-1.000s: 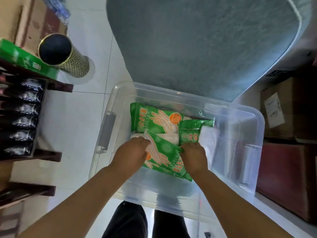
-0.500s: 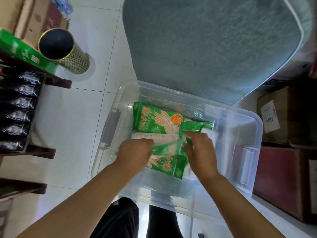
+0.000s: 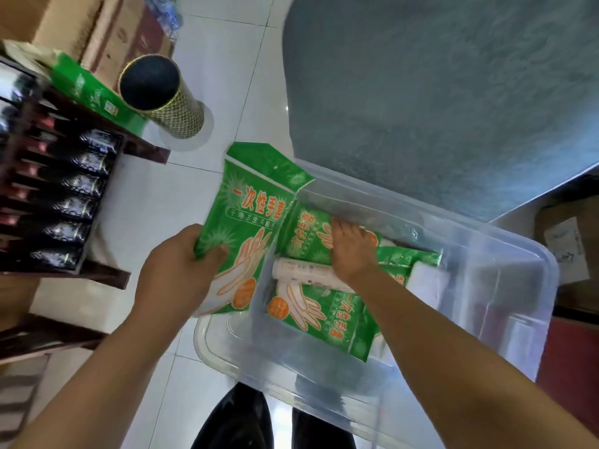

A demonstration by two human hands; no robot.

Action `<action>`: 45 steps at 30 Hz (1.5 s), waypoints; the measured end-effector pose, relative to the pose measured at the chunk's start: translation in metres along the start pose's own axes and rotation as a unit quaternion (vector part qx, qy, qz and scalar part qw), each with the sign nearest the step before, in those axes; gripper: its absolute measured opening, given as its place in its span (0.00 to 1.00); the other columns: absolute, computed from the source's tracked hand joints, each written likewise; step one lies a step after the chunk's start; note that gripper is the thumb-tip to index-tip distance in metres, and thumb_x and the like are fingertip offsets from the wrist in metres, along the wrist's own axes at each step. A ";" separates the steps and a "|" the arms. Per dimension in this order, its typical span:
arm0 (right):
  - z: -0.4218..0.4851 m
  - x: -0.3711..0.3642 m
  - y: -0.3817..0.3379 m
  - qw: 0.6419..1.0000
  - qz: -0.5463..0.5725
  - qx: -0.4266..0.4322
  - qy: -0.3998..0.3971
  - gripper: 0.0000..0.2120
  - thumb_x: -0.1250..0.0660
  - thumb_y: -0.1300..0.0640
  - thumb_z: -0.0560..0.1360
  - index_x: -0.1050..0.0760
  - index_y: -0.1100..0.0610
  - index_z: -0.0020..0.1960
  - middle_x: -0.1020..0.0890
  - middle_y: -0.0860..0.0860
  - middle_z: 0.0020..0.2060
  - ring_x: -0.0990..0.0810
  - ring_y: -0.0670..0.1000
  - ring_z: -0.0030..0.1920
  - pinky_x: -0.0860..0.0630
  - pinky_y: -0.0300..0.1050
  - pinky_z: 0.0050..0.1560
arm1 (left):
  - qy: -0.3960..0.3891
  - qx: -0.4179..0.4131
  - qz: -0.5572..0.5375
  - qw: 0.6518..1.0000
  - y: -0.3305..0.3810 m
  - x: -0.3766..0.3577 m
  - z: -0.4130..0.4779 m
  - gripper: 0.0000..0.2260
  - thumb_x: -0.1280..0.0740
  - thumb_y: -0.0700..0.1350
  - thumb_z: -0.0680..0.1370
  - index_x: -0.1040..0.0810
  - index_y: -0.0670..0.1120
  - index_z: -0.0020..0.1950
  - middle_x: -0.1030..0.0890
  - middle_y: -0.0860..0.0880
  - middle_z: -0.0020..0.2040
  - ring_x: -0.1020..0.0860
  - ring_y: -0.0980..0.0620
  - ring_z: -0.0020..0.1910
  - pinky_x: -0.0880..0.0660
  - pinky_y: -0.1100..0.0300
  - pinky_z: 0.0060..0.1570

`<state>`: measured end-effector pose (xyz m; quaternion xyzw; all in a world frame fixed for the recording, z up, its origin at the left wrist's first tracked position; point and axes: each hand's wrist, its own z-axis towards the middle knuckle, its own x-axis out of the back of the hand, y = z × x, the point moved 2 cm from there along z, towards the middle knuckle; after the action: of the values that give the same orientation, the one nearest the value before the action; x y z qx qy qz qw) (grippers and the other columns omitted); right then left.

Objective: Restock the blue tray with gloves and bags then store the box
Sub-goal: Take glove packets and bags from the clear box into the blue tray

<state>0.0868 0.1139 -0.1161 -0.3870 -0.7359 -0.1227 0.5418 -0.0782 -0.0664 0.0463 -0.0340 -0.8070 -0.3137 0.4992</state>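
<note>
**A:** Where do we find the hands?

**B:** We see them apart. The left hand [image 3: 176,270] is clamped on a lifted glove pack [image 3: 249,228], green with orange printed hands. Its fingers are curled round the pack's left edge. The pack is in the air, its printed face toward us, over the left rim of the clear box [image 3: 518,254].

**A:** And the other one?

**B:** The right hand [image 3: 351,251] is down inside the box, with bent fingers on the far glove pack [image 3: 303,236], which leans by the far wall. We cannot tell whether it pinches that pack or only touches it.

**A:** What else do we make out in the box?

**B:** A white roll [image 3: 304,275] lies on its side just under the right wrist. Nearer to us a near glove pack [image 3: 324,315] lies flat, touching the roll. To the right of the arm we see more green packaging [image 3: 408,257] and something white [image 3: 428,280], too blurred for us to name.

**A:** Where does the box stand?

**B:** On the white tiled floor [image 3: 155,202], in front of the person's dark trouser legs [image 3: 233,419]. A grey-green textured surface [image 3: 437,92] lies beyond it. To the left we see a gold-patterned tube [image 3: 168,102] upright on the floor, beside a dark wooden shelf [image 3: 64,189] of dark packets.
</note>
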 end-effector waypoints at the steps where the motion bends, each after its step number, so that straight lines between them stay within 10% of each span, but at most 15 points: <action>1: 0.000 -0.004 0.001 1.000 -0.005 -0.023 -0.009 0.34 0.36 0.63 0.71 0.47 0.58 0.73 0.35 0.57 0.70 0.38 0.58 0.69 0.41 0.56 0.70 | 0.003 0.005 -0.013 1.000 -0.002 0.000 0.001 0.07 0.34 0.47 0.73 0.27 0.49 0.36 0.22 0.50 0.31 0.25 0.51 0.32 0.33 0.58 0.29; 8: -0.005 0.005 0.005 0.997 -0.055 -0.059 0.004 0.19 0.34 0.43 0.72 0.23 0.54 0.56 0.23 0.56 0.56 0.31 0.58 0.59 0.35 0.54 0.58 | 0.006 0.031 -0.032 0.999 -0.009 -0.001 -0.001 0.08 0.34 0.49 0.73 0.28 0.49 0.35 0.23 0.52 0.30 0.26 0.55 0.31 0.36 0.60 0.28; 17: -0.063 0.065 -0.005 0.985 0.145 -0.073 0.061 0.11 0.39 0.51 0.78 0.28 0.56 0.57 0.17 0.59 0.42 0.19 0.60 0.42 0.26 0.48 0.38 | -0.016 0.031 -0.107 0.994 0.000 0.028 -0.019 0.09 0.36 0.50 0.76 0.26 0.49 0.37 0.21 0.51 0.32 0.23 0.52 0.33 0.30 0.58 0.31; 25: -0.165 0.173 -0.050 0.840 0.453 -0.159 0.253 0.06 0.35 0.60 0.76 0.27 0.51 0.41 0.23 0.48 0.28 0.27 0.38 0.26 0.32 0.29 0.25 | -0.059 0.018 -0.262 0.963 0.013 0.087 -0.047 0.05 0.36 0.48 0.75 0.22 0.54 0.40 0.17 0.51 0.40 0.20 0.49 0.41 0.23 0.49 0.44; 37: -0.300 0.225 -0.161 0.747 0.541 -0.185 0.339 0.08 0.34 0.58 0.75 0.25 0.50 0.38 0.22 0.45 0.27 0.26 0.40 0.26 0.30 0.31 0.26 | -0.262 -0.020 -0.446 0.855 0.054 0.135 -0.127 0.08 0.38 0.44 0.78 0.20 0.50 0.46 0.16 0.46 0.50 0.19 0.45 0.52 0.27 0.45 0.61; 41: -0.332 0.211 -0.168 0.696 0.573 -0.234 0.363 0.05 0.34 0.59 0.75 0.24 0.52 0.40 0.21 0.51 0.33 0.22 0.42 0.30 0.25 0.36 0.31 | -0.318 -0.037 -0.468 0.823 0.067 0.125 -0.162 0.08 0.39 0.48 0.79 0.22 0.50 0.43 0.15 0.55 0.39 0.18 0.63 0.41 0.21 0.64 0.44; 45: -0.371 0.204 -0.166 0.658 0.585 -0.265 0.392 0.02 0.34 0.60 0.75 0.23 0.55 0.47 0.19 0.58 0.38 0.19 0.52 0.37 0.21 0.48 0.39 | -0.388 -0.086 -0.433 0.809 0.077 0.112 -0.208 0.10 0.29 0.39 0.72 0.21 0.44 0.52 0.14 0.46 0.44 0.16 0.47 0.44 0.19 0.52 0.45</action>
<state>0.2075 -0.1311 0.2476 -0.7809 -0.0129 -0.1105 0.6147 0.0579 -0.1460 0.2387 0.1568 -0.8343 -0.5263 -0.0477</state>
